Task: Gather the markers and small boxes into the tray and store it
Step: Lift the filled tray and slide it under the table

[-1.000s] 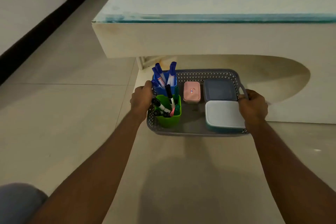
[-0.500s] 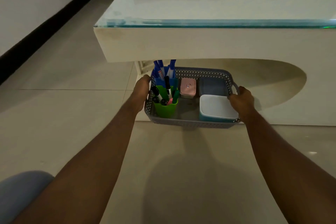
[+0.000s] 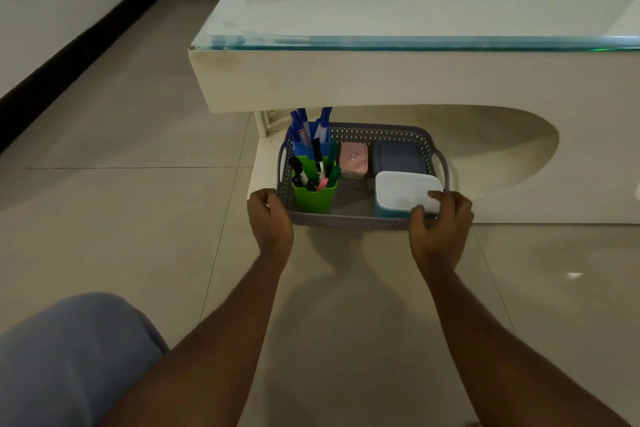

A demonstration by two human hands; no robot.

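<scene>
Starting at the left, our left hand (image 3: 270, 218) curls loosely against the near left corner of the grey perforated plastic tray (image 3: 346, 220), fingers bent but not clearly clamped on the rim, so we cannot tell whether it grips or merely pushes. Inside the tray, the green plastic cup of black and coloured markers (image 3: 313, 192) stands nearest, with the blue plastic cup of blue markers (image 3: 310, 146) just behind it; to their right sit the small pink box (image 3: 353, 161), the dark grey lidded box (image 3: 398, 158) and the white-lidded blue box (image 3: 403, 192). Our right hand (image 3: 438, 229) hooks over the near right rim, fingertips pressed on the white lid. We judge the gathering done: everything named is in the tray, which sits on the low ledge under the cream glass-topped table (image 3: 415, 80), its far half already beneath the overhang. What seems left is sliding it fully in and letting go. The marker tips are partly cut off by the table edge, the recess behind is dim, and the tray's underside is hidden.
</scene>
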